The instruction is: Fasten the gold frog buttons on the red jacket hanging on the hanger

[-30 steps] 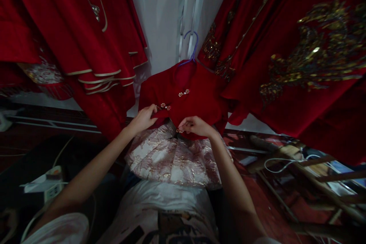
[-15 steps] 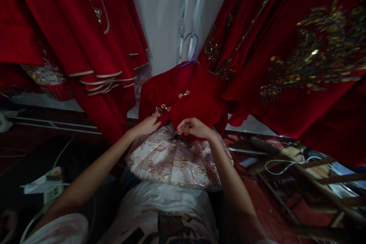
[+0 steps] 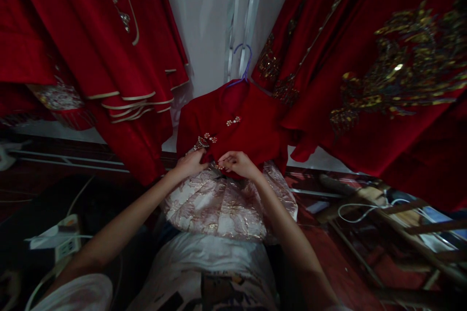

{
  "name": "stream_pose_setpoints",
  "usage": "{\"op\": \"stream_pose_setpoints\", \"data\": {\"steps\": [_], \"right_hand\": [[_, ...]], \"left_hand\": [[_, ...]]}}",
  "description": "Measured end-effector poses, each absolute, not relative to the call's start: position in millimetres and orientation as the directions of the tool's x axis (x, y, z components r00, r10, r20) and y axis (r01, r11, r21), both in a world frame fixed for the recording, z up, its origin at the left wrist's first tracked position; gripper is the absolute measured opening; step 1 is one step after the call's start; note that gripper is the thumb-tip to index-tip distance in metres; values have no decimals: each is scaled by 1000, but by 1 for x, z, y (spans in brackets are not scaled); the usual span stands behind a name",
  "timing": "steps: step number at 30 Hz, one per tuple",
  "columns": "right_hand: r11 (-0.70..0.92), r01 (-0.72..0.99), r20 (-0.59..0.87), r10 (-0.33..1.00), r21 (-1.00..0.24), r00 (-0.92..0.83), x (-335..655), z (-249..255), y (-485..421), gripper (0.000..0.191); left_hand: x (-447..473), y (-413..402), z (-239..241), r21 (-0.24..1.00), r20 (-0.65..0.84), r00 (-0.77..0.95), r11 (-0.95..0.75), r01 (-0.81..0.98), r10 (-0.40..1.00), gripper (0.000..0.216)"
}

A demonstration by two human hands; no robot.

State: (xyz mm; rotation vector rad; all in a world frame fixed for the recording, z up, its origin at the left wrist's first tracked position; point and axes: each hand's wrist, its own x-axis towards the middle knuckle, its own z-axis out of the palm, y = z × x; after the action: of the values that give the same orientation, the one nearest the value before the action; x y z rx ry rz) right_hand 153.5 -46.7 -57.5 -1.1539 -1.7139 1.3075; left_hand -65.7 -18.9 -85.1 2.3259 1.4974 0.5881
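Observation:
A small red velvet dress (image 3: 244,126) hangs in front of me on a purple hanger (image 3: 242,65), with a pale pink and gold brocade skirt (image 3: 222,204) below its bodice. Pearl clasp fastenings (image 3: 233,121) run down its front. My left hand (image 3: 189,164) pinches the red fabric's lower left edge just under a gold clasp (image 3: 202,143). My right hand (image 3: 237,164) is closed on a small fastening at the bodice's lower edge, fingertips close to the left hand's.
Large red garments hang on both sides: one with cream trim (image 3: 120,58) at left, one with gold embroidery (image 3: 394,77) at right. A white power strip (image 3: 65,245) with cables lies at lower left. Wooden frame pieces and a white cord (image 3: 365,209) sit at right.
Both hands have drawn together at the bodice's lower edge; the left hand slid down and right, and the right hand moved slightly left toward it.

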Motion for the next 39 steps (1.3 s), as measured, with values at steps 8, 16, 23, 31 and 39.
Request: {"op": "stream_pose_setpoints", "data": {"steps": [8,16,23,31,39], "right_hand": [[-74,29,-78,842,-997,-534,169,-22,-58,31],[-13,4,-14,918,-1000,-397,154,-41,-51,31],[245,161,218,961,-956,-168,128,-79,-45,19],[329,311,316,944,-892,-93,126,-84,-46,10],[305,214,321,946,-928,47,120,-94,-44,13]], "left_hand": [[-59,-21,-76,461,374,292,-450,765,880,31],[-54,-9,-86,759,279,386,-448,472,879,25],[-53,-12,-91,700,291,309,-422,576,905,10],[-42,-28,-82,740,266,227,-349,575,937,9],[-50,-15,-91,952,98,202,-151,266,974,12]]}}
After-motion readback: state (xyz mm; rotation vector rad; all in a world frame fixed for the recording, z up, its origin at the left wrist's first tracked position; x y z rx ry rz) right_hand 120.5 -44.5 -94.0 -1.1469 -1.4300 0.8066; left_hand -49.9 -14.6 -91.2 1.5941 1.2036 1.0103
